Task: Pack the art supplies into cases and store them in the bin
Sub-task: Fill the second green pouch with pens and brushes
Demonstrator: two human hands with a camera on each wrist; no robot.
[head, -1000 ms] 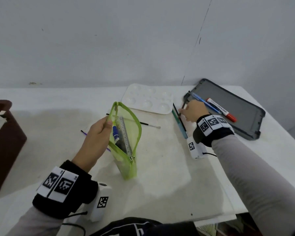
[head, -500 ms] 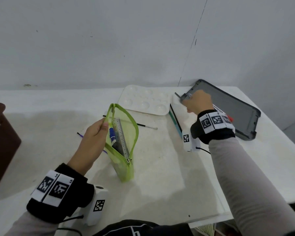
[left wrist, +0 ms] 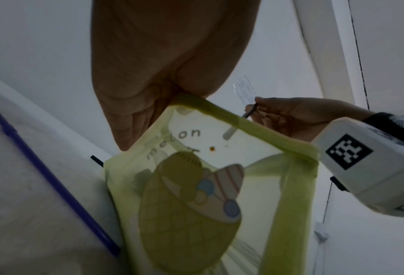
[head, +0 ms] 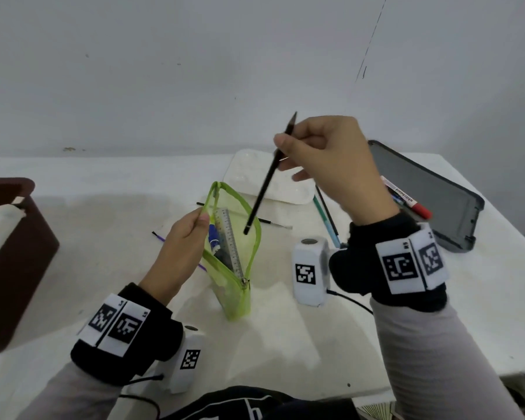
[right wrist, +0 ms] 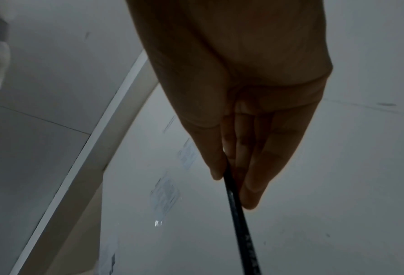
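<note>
Over the middle of the table (head: 285,344) a green pouch (head: 235,268) is stood on its end, and its open rim is pinched by the left hand (head: 179,253) so that the mouth is kept wide. A ruler (head: 229,237) and a blue pen (head: 214,239) can be seen inside it. A black pencil (head: 269,177) is held up high in the right hand (head: 331,165), pinched between thumb and fingers near its top end. The pencil is tilted, and its low end is just at the far rim of the mouth. It looks like the pencil is about to be put in. For this to be done well, the low end should be moved a little toward the middle of the mouth, so the rim is not hit. The pencil should be stood more upright and slid down next to the ruler, not dropped from high up. The rim should be kept pulled open until the pencil is well in, or the soft pouch may fold or tip. More pens (head: 325,213), a red marker (head: 406,198), a thin brush (head: 273,223) and a purple stick (left wrist: 47,178) lie on the table and must be packed too. At the left edge a brown bin (head: 15,268) is waiting.
</note>
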